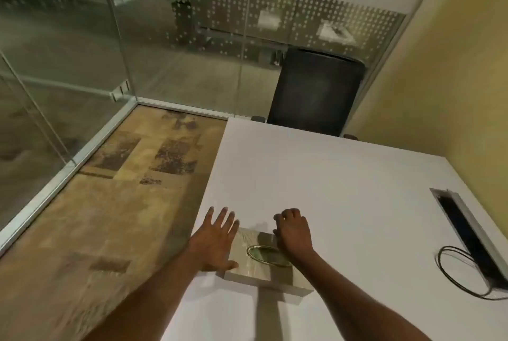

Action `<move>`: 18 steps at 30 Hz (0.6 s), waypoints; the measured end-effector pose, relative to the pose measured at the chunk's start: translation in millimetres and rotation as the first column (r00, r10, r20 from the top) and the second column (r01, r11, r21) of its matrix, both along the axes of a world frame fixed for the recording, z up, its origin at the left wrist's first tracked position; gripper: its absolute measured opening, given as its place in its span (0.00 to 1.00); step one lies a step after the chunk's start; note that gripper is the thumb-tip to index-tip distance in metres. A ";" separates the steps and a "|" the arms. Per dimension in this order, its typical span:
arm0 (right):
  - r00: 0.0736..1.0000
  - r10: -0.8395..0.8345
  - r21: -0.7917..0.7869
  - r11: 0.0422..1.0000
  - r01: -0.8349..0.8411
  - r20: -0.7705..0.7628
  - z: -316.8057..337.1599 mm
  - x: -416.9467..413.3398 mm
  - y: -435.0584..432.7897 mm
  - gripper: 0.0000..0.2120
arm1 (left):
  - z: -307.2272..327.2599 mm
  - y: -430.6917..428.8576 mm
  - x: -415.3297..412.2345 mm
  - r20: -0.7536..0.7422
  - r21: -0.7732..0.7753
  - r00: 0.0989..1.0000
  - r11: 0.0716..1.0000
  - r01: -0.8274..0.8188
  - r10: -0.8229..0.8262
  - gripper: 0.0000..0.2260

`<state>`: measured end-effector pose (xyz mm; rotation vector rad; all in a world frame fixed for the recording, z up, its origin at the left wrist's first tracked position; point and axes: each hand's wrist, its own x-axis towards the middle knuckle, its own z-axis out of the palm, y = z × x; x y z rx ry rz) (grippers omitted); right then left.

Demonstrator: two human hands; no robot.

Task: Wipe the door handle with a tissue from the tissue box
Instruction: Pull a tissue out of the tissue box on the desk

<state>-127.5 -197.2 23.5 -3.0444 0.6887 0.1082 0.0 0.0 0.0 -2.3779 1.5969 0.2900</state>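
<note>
A flat beige tissue box [261, 272] with a gold-rimmed oval opening lies on the white table [343, 189] near its left edge. No tissue shows in the opening. My left hand [217, 239] rests at the box's left end, fingers spread flat and thumb on the box top. My right hand [292, 233] sits on the box's far right corner with its fingers curled down toward the table. Neither hand holds a tissue. No door handle is visible; a glass door with a small metal fitting [119, 90] stands at the far left.
A black chair [316, 90] stands at the table's far end. A cable slot [467, 233] and a looped black cable [461, 272] occupy the table's right side. Glass walls enclose the left and back; patterned carpet [110, 217] lies to the left.
</note>
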 end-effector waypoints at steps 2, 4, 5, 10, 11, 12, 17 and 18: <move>0.993 -0.116 0.136 0.984 0.115 -0.005 -19.5 -8.1 -14.1 0.14 | -17.4 -23.4 -7.6 -0.063 0.038 0.998 0.999 0.035 -0.032 0.49; 0.978 -0.204 0.251 0.945 0.211 -0.051 -36.0 -23.0 -13.2 0.12 | -34.4 -32.9 -20.7 -0.060 0.026 0.995 0.996 0.085 -0.083 0.50; 0.968 -0.240 0.295 0.922 0.250 -0.071 -42.5 -28.6 -11.5 0.11 | -43.1 -37.4 -24.9 -0.084 0.004 0.994 0.997 0.071 -0.070 0.51; 0.946 -0.318 0.400 0.860 0.318 -0.070 -61.3 -35.5 1.9 0.09 | -69.2 -46.8 -27.1 -0.234 -0.091 0.972 0.996 0.008 -0.029 0.52; 0.939 -0.334 0.401 0.852 0.336 -0.077 -61.6 -33.3 3.3 0.09 | -71.5 -48.4 -26.2 -0.252 -0.088 0.967 0.996 0.003 -0.026 0.53; 0.931 -0.353 0.399 0.843 0.361 -0.097 -61.9 -30.9 5.2 0.09 | -73.5 -49.1 -25.9 -0.265 -0.093 0.964 0.996 -0.002 -0.023 0.53; 0.849 -0.447 0.305 0.797 0.521 -0.282 -59.6 -15.2 14.4 0.05 | -72.1 -49.4 -26.9 -0.285 -0.112 0.958 0.993 -0.029 -0.004 0.53; 0.846 -0.459 0.285 0.801 0.526 -0.273 -60.0 -12.0 16.8 0.06 | -72.6 -49.1 -27.5 -0.278 -0.122 0.961 0.992 -0.025 -0.010 0.52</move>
